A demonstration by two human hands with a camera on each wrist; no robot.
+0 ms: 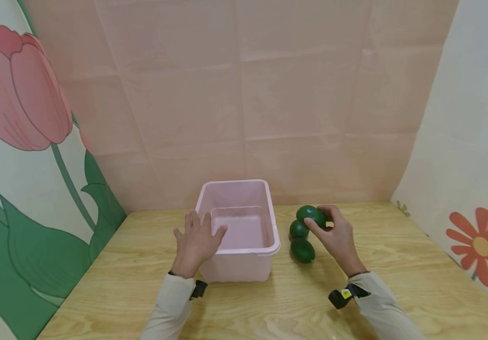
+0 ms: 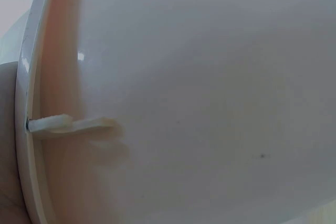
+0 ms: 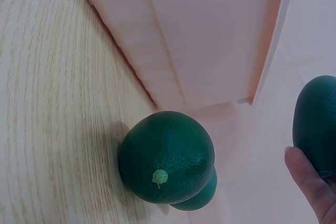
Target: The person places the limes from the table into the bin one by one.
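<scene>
My right hand (image 1: 335, 236) holds a dark green avocado (image 1: 311, 216) between thumb and fingers, raised above the table to the right of a pink plastic bin (image 1: 235, 267). Below it, one avocado (image 1: 298, 230) lies just behind another avocado (image 1: 302, 250). In the right wrist view the nearer avocado (image 3: 168, 156) shows a pale stem end, and the held avocado (image 3: 317, 124) appears at the right edge. My left hand (image 1: 197, 241) lies at the bin's left rim with fingers spread. The left wrist view is mostly filled by the bin's outer wall (image 2: 184, 77).
The bin stands on a wood-grain table (image 1: 133, 264). Behind the table hangs a creased pinkish backdrop (image 1: 244, 104). A panel with a tulip picture (image 1: 27, 94) rises on the left, and one with an orange flower (image 1: 482, 245) on the right.
</scene>
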